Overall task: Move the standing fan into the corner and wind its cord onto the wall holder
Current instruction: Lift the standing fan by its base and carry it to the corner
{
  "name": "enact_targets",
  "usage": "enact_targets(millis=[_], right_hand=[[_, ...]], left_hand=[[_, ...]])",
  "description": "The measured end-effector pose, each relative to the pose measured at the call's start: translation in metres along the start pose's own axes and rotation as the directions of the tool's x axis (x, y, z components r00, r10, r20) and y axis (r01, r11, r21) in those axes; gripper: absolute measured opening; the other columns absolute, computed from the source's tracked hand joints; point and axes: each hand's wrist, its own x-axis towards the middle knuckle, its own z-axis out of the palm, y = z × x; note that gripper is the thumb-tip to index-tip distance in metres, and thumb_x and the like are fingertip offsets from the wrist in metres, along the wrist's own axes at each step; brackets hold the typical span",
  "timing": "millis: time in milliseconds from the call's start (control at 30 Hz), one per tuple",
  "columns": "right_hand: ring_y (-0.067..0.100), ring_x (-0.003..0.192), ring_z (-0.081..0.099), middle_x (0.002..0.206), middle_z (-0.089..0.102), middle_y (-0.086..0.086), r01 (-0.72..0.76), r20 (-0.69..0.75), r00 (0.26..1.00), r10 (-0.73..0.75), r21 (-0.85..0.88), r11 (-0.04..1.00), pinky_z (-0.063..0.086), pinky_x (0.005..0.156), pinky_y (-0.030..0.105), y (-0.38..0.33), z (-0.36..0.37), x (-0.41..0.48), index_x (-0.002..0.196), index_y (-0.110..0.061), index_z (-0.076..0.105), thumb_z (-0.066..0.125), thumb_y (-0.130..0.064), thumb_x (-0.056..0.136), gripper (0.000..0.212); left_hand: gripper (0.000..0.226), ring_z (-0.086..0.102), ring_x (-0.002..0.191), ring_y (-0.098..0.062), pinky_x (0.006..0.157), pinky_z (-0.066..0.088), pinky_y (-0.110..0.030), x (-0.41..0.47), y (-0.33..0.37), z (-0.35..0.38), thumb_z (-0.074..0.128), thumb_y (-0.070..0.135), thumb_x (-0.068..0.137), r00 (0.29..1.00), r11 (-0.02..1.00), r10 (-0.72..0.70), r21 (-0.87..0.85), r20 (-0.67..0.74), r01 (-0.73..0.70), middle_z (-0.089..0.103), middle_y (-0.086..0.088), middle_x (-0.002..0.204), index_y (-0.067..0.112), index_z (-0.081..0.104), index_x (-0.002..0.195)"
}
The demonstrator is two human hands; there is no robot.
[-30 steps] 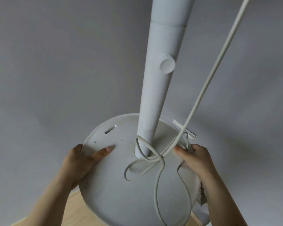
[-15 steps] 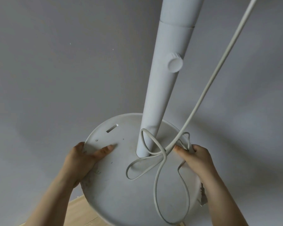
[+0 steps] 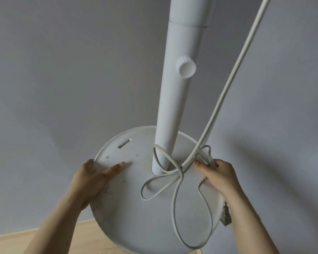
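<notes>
A white standing fan fills the view: its round base low in the middle and its pole rising out of the top edge, with a white knob on the pole. My left hand grips the base's left rim, thumb on top. My right hand grips the right rim and presses cord loops against it. The white cord lies in loose loops on the base, and one strand runs up to the top right. The fan head and the wall holder are out of view.
A plain grey wall stands close behind the fan on all sides. A strip of light wooden floor shows at the bottom left. A small grey part hangs under the base's right rim.
The fan has shifted a little to the right and closer to the wall, with both hands keeping their grip on the base. The white strip seen behind the base has gone out of sight.
</notes>
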Motion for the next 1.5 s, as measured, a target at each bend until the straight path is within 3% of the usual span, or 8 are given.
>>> enact_targets(millis=[333,533,700,933,1067,1233,1367,1500], right_hand=[[0.020,0.053,0.049,0.054,0.051,0.003,0.212,0.299,0.938,-0.178,-0.085,0.974,0.036,0.055,0.028,-0.007,-0.019,0.095,0.058,-0.014,0.052,0.075,-0.047,0.073,0.044],[0.023,0.059,0.056,0.061,0.060,0.005,0.272,0.490,0.849,-0.197,-0.086,0.959,0.042,0.059,0.030,-0.002,-0.022,0.128,0.065,-0.011,0.061,0.074,-0.057,0.063,0.048],[0.019,0.056,0.051,0.058,0.056,0.003,0.335,0.576,0.786,-0.226,-0.089,0.938,0.039,0.056,0.028,0.005,-0.018,0.138,0.061,-0.013,0.056,0.074,-0.052,0.072,0.044],[0.018,0.052,0.044,0.056,0.047,0.001,0.347,0.571,0.786,-0.237,-0.090,0.934,0.034,0.052,0.027,0.025,-0.008,0.132,0.060,-0.015,0.046,0.073,-0.054,0.071,0.049],[0.019,0.054,0.049,0.059,0.052,0.003,0.332,0.576,0.786,-0.223,-0.090,0.939,0.036,0.053,0.028,0.040,-0.001,0.129,0.062,-0.014,0.051,0.073,-0.056,0.071,0.048],[0.018,0.054,0.050,0.059,0.055,0.003,0.304,0.607,0.775,-0.175,-0.116,0.945,0.037,0.052,0.027,0.061,0.007,0.134,0.065,-0.011,0.056,0.074,-0.058,0.068,0.051],[0.016,0.050,0.044,0.054,0.048,0.000,0.321,0.601,0.777,-0.187,-0.123,0.939,0.034,0.050,0.026,0.079,0.014,0.140,0.059,-0.015,0.046,0.074,-0.057,0.070,0.052],[0.017,0.052,0.046,0.056,0.051,0.001,0.317,0.617,0.768,-0.170,-0.136,0.938,0.036,0.051,0.028,0.098,0.029,0.152,0.062,-0.012,0.049,0.074,-0.062,0.067,0.056]], left_hand=[[0.082,0.072,0.076,-0.027,0.072,0.060,-0.049,-0.029,0.003,0.063,0.081,0.061,0.030,0.956,0.983,-0.111,-0.172,-0.272,0.065,0.075,-0.008,0.085,0.013,0.067,0.094],[0.069,0.073,0.076,-0.022,0.066,0.059,-0.038,-0.059,-0.001,0.099,0.084,0.053,0.041,0.889,0.970,-0.186,-0.224,-0.418,0.098,0.076,-0.005,0.086,0.013,0.069,0.095],[0.076,0.071,0.081,-0.022,0.068,0.059,-0.037,-0.082,-0.010,0.117,0.082,0.059,0.037,0.815,0.958,-0.260,-0.245,-0.518,0.150,0.074,-0.004,0.090,0.014,0.068,0.097],[0.063,0.069,0.081,-0.022,0.061,0.054,-0.031,-0.099,-0.018,0.124,0.081,0.052,0.047,0.788,0.962,-0.257,-0.225,-0.560,0.155,0.073,-0.004,0.088,0.012,0.068,0.095],[0.046,0.068,0.080,-0.020,0.056,0.049,-0.027,-0.102,-0.025,0.127,0.087,0.040,0.062,0.790,0.961,-0.267,-0.217,-0.552,0.173,0.072,-0.005,0.087,0.011,0.068,0.093],[0.056,0.064,0.079,-0.017,0.053,0.046,-0.025,-0.105,-0.040,0.141,0.086,0.043,0.059,0.769,0.946,-0.320,-0.232,-0.553,0.227,0.069,-0.003,0.088,0.009,0.065,0.097],[0.058,0.063,0.077,-0.013,0.053,0.045,-0.023,-0.102,-0.054,0.159,0.086,0.046,0.059,0.743,0.938,-0.346,-0.242,-0.573,0.250,0.069,-0.004,0.090,0.010,0.065,0.099],[0.060,0.063,0.078,-0.012,0.055,0.048,-0.025,-0.089,-0.075,0.169,0.086,0.046,0.055,0.724,0.920,-0.390,-0.279,-0.568,0.276,0.069,-0.003,0.092,0.011,0.065,0.099]])
